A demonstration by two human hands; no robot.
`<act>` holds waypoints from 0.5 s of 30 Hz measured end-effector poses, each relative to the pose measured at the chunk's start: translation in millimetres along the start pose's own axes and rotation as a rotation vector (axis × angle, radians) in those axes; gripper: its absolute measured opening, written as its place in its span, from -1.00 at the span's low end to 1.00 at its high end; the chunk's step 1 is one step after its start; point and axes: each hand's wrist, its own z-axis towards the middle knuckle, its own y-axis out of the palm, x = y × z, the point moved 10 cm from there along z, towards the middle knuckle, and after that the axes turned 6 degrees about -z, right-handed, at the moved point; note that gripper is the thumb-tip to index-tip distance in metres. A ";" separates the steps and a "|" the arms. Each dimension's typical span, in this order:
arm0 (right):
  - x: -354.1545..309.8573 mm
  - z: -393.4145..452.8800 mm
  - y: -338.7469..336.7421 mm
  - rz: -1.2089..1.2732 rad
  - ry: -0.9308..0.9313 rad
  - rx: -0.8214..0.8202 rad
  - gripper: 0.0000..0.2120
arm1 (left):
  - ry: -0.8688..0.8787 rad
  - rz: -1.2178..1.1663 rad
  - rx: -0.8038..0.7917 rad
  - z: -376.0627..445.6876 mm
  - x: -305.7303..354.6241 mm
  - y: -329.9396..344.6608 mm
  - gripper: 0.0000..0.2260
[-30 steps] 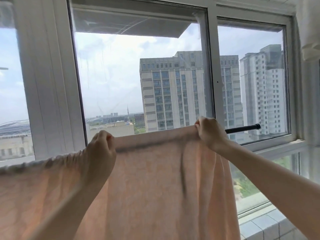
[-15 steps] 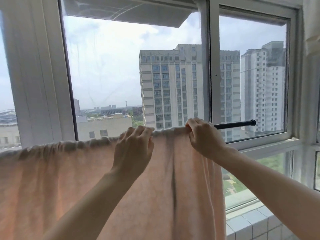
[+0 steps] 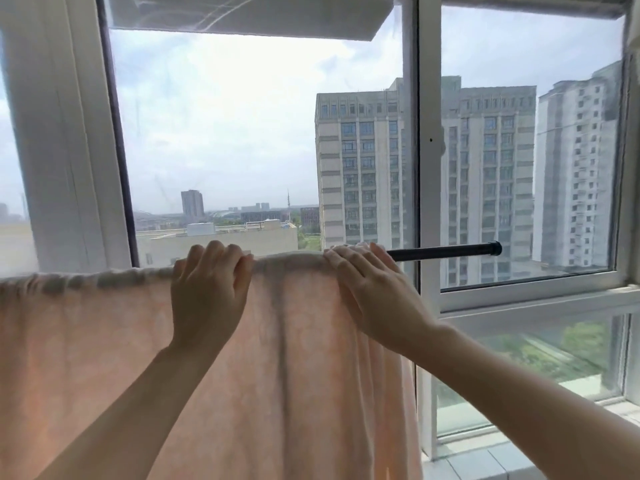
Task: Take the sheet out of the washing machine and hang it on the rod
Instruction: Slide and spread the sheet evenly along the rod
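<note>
Both hands lie on the top fold of the sheet (image 3: 294, 358), and neither grip closes around anything. On the left hand (image 3: 207, 296) the fingers are mostly straight, their tips bent over the crest of the fold where the cloth passes over the rod (image 3: 445, 251); the palm lies flat against the hanging front of the cloth. On the right hand (image 3: 374, 299) the fingers are straight and slightly spread, angled up and to the left, with the tips at the fold just beside the right edge of the cloth. Whether the thumbs press the cloth cannot be told.

That peach-coloured sheet is draped over the black rod and hangs down in front of the window (image 3: 429, 168), running off the left edge of the view and below the bottom edge. Its top edge is gathered into small ruffles left of the left hand, smoother between the two hands. A vertical crease falls between the hands. Right of the right hand, the bare end of the rod sticks out, ending in a small cap near the window frame.
</note>
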 end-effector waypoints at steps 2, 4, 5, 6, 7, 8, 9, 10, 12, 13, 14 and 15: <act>3.9 -5.1 -3.5 0.013 0.002 0.023 -0.57 | -0.030 -0.008 -0.002 1.2 2.1 0.3 -0.74; 12.6 -11.5 -10.3 0.038 0.066 0.066 -0.62 | -0.051 -0.012 -0.025 1.1 0.2 2.6 -0.72; 20.9 -15.3 -14.0 0.031 0.129 0.091 -0.65 | -0.057 -0.010 -0.044 0.8 -1.7 4.1 -0.70; 30.9 -19.1 -17.3 0.012 0.203 0.108 -0.67 | -0.062 -0.007 -0.066 0.8 -4.0 5.8 -0.69; 41.5 -22.8 -18.4 0.007 0.284 0.105 -0.64 | -0.068 -0.007 -0.087 0.6 -6.5 7.6 -0.68; 51.5 -26.5 -16.2 0.043 0.361 0.078 -0.57 | -0.074 -0.011 -0.103 0.4 -8.4 8.5 -0.67; 59.3 -29.5 -11.3 0.122 0.427 0.041 -0.49 | -0.078 -0.018 -0.111 0.1 -9.4 8.5 -0.67; 65.1 -31.7 -5.9 0.223 0.483 0.014 -0.44 | -0.078 -0.025 -0.113 0.0 -9.7 8.4 -0.67; 64.7 -31.2 -1.5 0.336 0.517 -0.002 -0.41 | -0.080 -0.033 -0.110 0.2 -9.8 8.5 -0.66; 60.8 -28.7 -1.9 0.333 0.504 0.000 -0.44 | -0.083 -0.032 -0.110 0.5 -10.3 9.4 -0.65; 56.4 -25.8 -2.4 0.328 0.492 -0.002 -0.48 | -0.088 -0.031 -0.113 0.6 -10.8 10.6 -0.64; 52.2 -22.5 -2.7 0.332 0.493 -0.018 -0.51 | -0.093 -0.031 -0.116 0.7 -11.6 11.8 -0.63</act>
